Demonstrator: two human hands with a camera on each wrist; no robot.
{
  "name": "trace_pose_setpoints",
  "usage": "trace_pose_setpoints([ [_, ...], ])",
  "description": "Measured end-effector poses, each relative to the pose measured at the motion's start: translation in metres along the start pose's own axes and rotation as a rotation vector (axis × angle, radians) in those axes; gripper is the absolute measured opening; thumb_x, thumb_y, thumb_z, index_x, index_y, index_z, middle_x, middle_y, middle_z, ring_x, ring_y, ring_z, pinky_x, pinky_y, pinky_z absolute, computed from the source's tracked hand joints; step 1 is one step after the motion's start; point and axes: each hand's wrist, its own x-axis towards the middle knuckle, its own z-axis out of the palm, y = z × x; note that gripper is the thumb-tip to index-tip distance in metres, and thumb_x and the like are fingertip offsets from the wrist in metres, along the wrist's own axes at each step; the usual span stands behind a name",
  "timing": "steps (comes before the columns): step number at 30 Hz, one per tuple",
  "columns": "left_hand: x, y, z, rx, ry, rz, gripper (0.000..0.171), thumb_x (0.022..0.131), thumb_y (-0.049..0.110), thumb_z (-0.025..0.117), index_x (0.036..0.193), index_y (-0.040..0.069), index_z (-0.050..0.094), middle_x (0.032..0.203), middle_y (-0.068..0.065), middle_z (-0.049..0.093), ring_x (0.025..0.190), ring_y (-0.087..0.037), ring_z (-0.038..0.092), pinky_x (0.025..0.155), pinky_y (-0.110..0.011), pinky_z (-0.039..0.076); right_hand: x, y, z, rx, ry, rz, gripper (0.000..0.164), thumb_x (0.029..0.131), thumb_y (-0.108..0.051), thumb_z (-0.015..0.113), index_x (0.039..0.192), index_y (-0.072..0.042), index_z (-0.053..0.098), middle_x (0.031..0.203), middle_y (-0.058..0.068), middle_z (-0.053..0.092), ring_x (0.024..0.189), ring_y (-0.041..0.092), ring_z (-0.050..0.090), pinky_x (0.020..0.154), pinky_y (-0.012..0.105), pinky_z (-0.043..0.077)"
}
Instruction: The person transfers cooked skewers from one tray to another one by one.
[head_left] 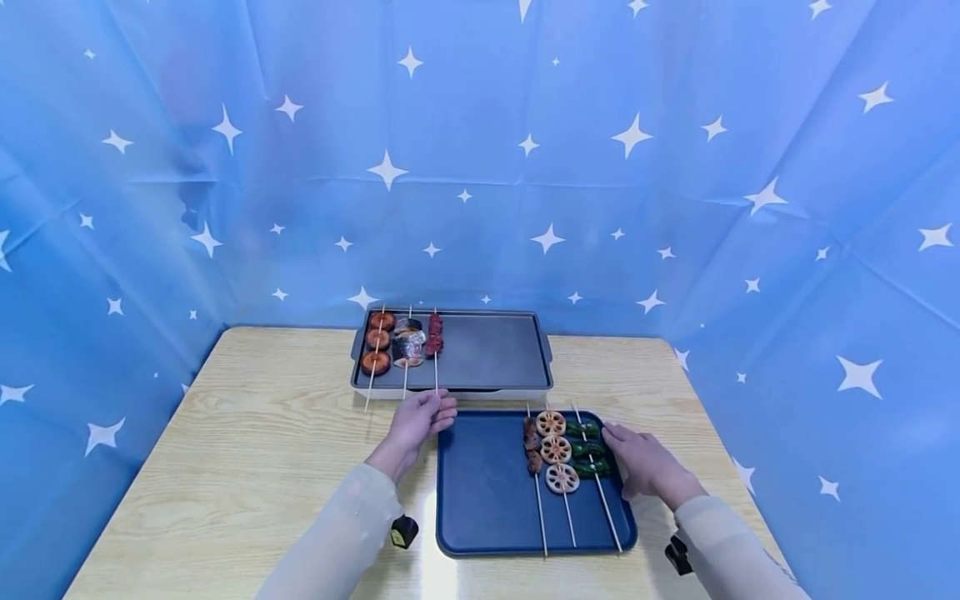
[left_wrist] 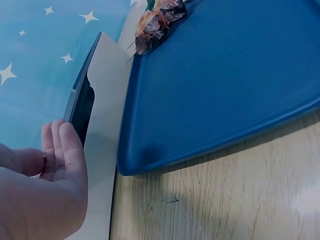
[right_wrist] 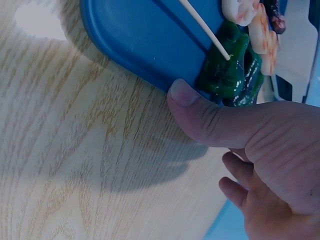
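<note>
My left hand (head_left: pixel 420 419) is at the front edge of the dark grill plate (head_left: pixel 491 350), its thumb and fingertips pinching the stick end of a red meat skewer (head_left: pixel 435 335) that lies on the plate. To the left of it lie a fish skewer (head_left: pixel 408 343) and a skewer of round brown slices (head_left: pixel 377 340). My right hand (head_left: pixel 647 462) touches the right rim of the blue tray (head_left: pixel 480 492), the thumb (right_wrist: pixel 200 112) against the edge. Nearest to it is a green pepper skewer (head_left: pixel 589 450), then a lotus root skewer (head_left: pixel 556 451) and a brown meat skewer (head_left: pixel 532 446).
The grill's pale base (left_wrist: pixel 107 95) stands right behind the tray on a wood-grain table (head_left: pixel 247 467). A blue curtain with white stars (head_left: pixel 465 150) hangs round the back and sides. Several stick ends stick out past the front of the grill and tray.
</note>
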Motion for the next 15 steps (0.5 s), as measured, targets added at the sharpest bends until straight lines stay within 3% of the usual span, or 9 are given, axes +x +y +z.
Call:
trace_pose_setpoints([
  [9, -0.0048, 0.0045, 0.0031, 0.000, -0.039, 0.015, 0.038, 0.104, 0.013, 0.043, 0.137, -0.005, 0.050, 0.126, -0.021, 0.064, 0.089, -0.009, 0.069, 0.085, -0.024, 0.060, -0.0009, -0.0013, -0.0014, -0.004, 0.003, -0.008, 0.096, 0.063, -0.010, 0.090, 0.143, 0.007, 0.041, 0.153, 0.026, 0.035, 0.138, 0.046, 0.036, 0.108, 0.063, 0.036],
  [15, -0.0086, 0.0059, 0.0076, -0.009, -0.063, 0.052, 0.035, 0.103, 0.010, 0.047, 0.134, -0.004, 0.054, 0.112, -0.012, 0.072, 0.090, -0.011, 0.071, 0.085, -0.026, 0.060, -0.0020, -0.0022, -0.0011, 0.002, 0.006, -0.012, 0.096, 0.063, -0.009, 0.089, 0.144, 0.007, 0.040, 0.153, 0.027, 0.035, 0.138, 0.045, 0.036, 0.108, 0.063, 0.036],
])
